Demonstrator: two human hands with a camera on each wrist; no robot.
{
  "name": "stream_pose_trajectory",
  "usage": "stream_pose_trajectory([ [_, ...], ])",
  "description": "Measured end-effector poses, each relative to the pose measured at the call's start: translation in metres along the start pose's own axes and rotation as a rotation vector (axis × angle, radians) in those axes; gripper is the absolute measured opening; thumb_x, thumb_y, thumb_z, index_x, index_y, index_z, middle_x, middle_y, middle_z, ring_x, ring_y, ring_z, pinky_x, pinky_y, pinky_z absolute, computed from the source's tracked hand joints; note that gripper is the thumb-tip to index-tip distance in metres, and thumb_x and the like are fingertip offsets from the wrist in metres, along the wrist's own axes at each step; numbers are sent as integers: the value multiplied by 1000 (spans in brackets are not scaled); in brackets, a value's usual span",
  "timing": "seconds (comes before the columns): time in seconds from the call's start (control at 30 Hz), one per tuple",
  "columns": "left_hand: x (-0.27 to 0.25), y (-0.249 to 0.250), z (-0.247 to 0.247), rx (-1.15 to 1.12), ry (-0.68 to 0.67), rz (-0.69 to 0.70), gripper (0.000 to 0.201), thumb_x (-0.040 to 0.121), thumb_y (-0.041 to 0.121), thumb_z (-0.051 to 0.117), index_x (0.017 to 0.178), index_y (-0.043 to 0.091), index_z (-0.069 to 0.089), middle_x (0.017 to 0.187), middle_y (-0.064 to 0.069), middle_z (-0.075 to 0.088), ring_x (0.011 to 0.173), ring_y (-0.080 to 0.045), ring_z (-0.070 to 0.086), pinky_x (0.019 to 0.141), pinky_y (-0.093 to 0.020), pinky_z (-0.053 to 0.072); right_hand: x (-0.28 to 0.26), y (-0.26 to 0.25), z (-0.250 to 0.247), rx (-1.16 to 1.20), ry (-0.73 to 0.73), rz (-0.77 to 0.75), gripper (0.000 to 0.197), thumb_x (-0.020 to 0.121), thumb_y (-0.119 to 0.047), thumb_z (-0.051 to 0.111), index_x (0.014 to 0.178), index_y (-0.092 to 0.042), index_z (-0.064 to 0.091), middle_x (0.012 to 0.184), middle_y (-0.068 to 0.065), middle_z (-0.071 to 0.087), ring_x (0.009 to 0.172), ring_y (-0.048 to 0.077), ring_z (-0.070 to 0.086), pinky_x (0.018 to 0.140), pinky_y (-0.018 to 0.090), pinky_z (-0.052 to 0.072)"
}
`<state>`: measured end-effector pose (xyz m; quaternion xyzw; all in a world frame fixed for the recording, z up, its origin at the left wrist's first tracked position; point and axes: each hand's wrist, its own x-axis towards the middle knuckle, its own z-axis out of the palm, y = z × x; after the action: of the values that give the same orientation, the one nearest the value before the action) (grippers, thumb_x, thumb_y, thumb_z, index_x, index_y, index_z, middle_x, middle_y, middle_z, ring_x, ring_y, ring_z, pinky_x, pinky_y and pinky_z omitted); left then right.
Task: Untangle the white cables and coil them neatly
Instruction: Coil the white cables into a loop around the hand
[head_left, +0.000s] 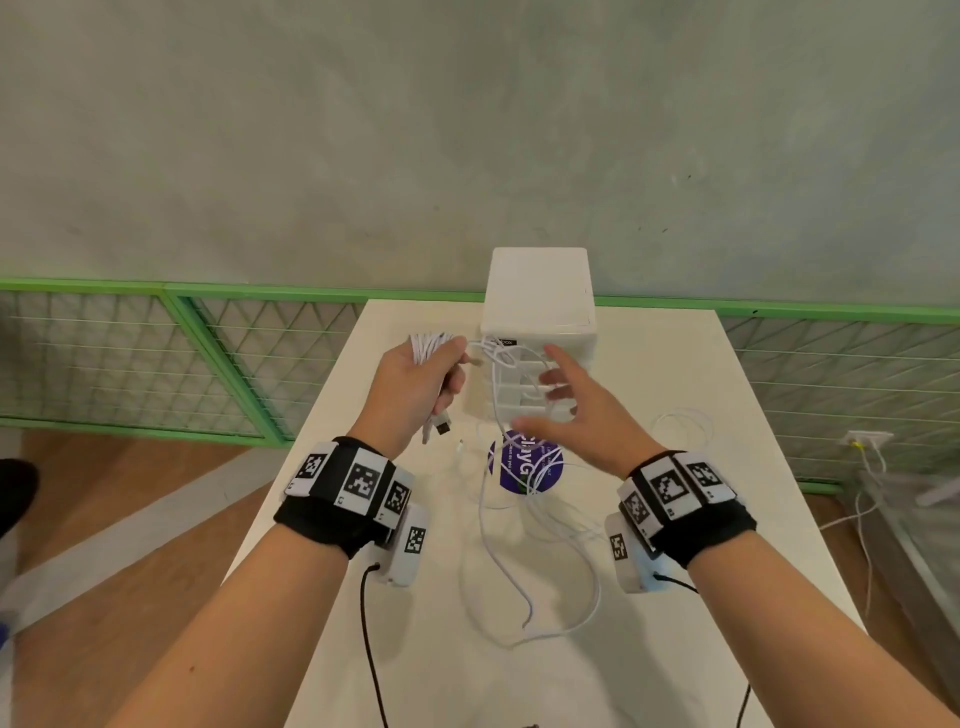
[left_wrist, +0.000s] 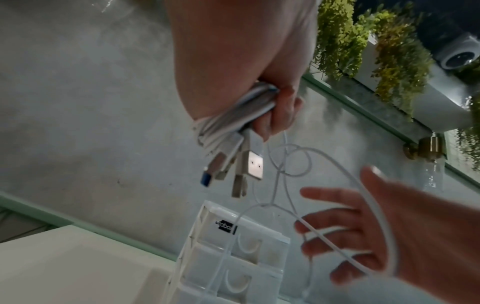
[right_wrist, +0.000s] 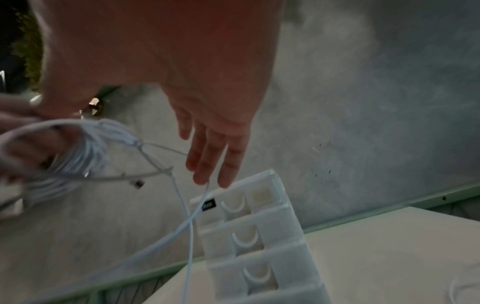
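Observation:
My left hand (head_left: 423, 371) is raised above the table and grips a bundle of coiled white cables (head_left: 428, 345). In the left wrist view the bundle (left_wrist: 233, 121) sits in the fist, with several USB plugs (left_wrist: 254, 166) hanging below it. Thin white strands run from the bundle to the right and down to loose cable loops (head_left: 530, 561) lying on the white table (head_left: 727, 519). My right hand (head_left: 566, 400) hovers with fingers (right_wrist: 207, 162) spread and straight. A strand (left_wrist: 345, 246) crosses its fingers; it grips nothing.
A white drawer unit (head_left: 537, 306) stands at the table's far edge, just behind both hands. A purple round sticker (head_left: 524, 465) lies under the loose cable. Another white cable (head_left: 680, 423) lies at the right. A green mesh railing (head_left: 208, 353) runs behind the table.

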<state>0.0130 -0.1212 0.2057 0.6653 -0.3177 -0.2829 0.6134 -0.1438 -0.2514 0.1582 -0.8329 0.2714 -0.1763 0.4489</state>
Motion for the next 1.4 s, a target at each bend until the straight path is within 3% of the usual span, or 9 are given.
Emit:
stream_pose_trajectory([
  [0.23, 8, 10, -1, -30, -28, 61, 38, 100, 34, 45, 73, 27, 71, 100, -27, 67, 41, -14, 36, 47, -29, 31, -10, 28, 34, -538, -324, -113, 42, 83, -49, 60, 124, -43, 52, 135, -12, 48, 124, 13, 43, 103, 36, 33],
  [0.4, 8, 11, -11, -140, 54, 53, 31, 101, 30, 42, 77, 20, 59, 96, -4, 75, 41, -11, 39, 43, -27, 25, -12, 67, 19, -756, -356, 204, 53, 89, -44, 52, 139, -32, 39, 155, -5, 20, 134, 20, 35, 109, 40, 30],
  [0.53, 8, 9, -14, -157, 36, 35, 29, 102, 28, 40, 77, 18, 52, 102, -9, 74, 40, -11, 38, 40, -25, 27, -6, 74, -9, -543, -137, 320, 49, 91, -31, 54, 138, -21, 41, 145, 3, 41, 123, 20, 48, 102, 30, 36],
  [0.63, 8, 8, -4, -160, -1, 25, 28, 102, 28, 41, 78, 18, 52, 101, -8, 74, 39, -11, 39, 41, -25, 28, 0, 43, -10, -220, 105, 46, 53, 82, -22, 67, 131, -27, 47, 123, -1, 57, 95, 13, 58, 81, 21, 43],
  [0.73, 7, 10, 6, -139, -38, 15, 27, 102, 29, 40, 86, 13, 54, 99, -7, 75, 39, -11, 39, 39, -23, 29, 6, 5, 0, -67, 114, -173, 72, 73, -21, 77, 136, -30, 41, 130, -3, 46, 111, 8, 47, 95, 21, 38],
  [0.83, 8, 9, 9, -117, -22, 35, 29, 101, 29, 41, 86, 13, 59, 97, -6, 75, 39, -10, 40, 40, -24, 29, 9, -7, 4, -84, 168, -258, 25, 87, -22, 62, 112, -26, 64, 128, -5, 54, 120, 8, 45, 104, 28, 35],
  [1.0, 12, 3, -3, -111, 83, 37, 28, 98, 34, 50, 81, 15, 61, 86, -4, 72, 43, -10, 41, 42, -24, 29, -6, -5, 1, 319, 277, -165, 16, 92, -17, 55, 88, -21, 70, 54, -7, 63, 64, 14, 60, 78, 21, 47],
  [1.1, 12, -9, -1, -6, 107, 38, 24, 87, 30, 67, 78, 9, 61, 54, -1, 52, 42, -11, 39, 41, -20, 33, -11, -14, 2, 461, 290, -144, 19, 95, -12, 49, 90, -14, 67, 37, -5, 48, 62, 25, 64, 68, 20, 52],
  [1.4, 10, -29, 17, 171, 22, -35, 31, 66, 20, 86, 78, 2, 64, 58, -3, 64, 41, -13, 52, 38, -20, 39, -16, -45, -1, 652, 112, -136, 26, 93, -31, 39, 93, -18, 62, 40, 2, 47, 65, 30, 69, 64, 37, 59],
])
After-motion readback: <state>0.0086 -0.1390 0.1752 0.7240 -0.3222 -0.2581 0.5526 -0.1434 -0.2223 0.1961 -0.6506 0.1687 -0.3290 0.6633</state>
